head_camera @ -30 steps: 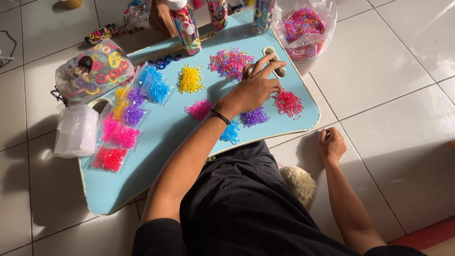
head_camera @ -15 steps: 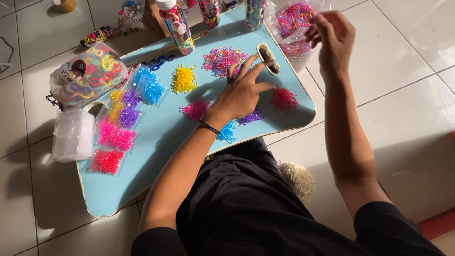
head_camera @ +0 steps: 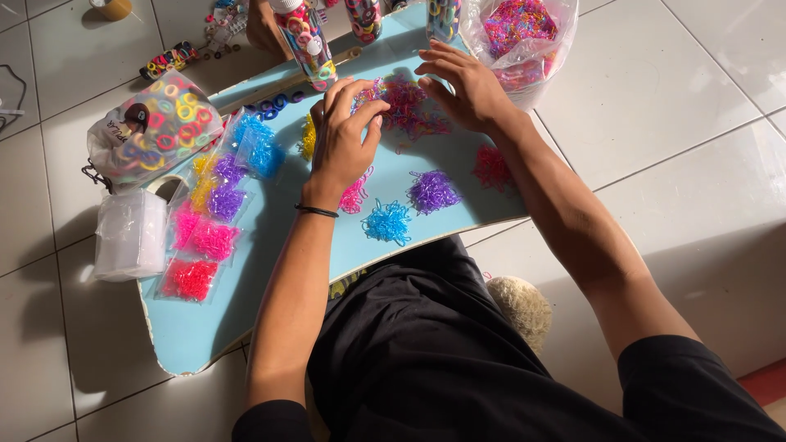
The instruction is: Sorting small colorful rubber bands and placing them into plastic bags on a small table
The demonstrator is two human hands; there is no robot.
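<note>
At the far left a stack of clear bags [head_camera: 131,233] is lying beside the light blue table [head_camera: 205,327], where filled packets of pink and red bands [head_camera: 201,258] are resting. Your left hand [head_camera: 344,139] is curling loosely, fingertips pinching into the mixed pile of tiny rubber bands [head_camera: 409,106] at the table's far edge. Your right hand [head_camera: 467,86] is lying open, fingers spread, touching the same pile. A clear bag of bands [head_camera: 524,33] is standing just beside it.

The person wears a black short-sleeved shirt, dark trousers and a thin black band [head_camera: 316,211] on the left wrist.
</note>
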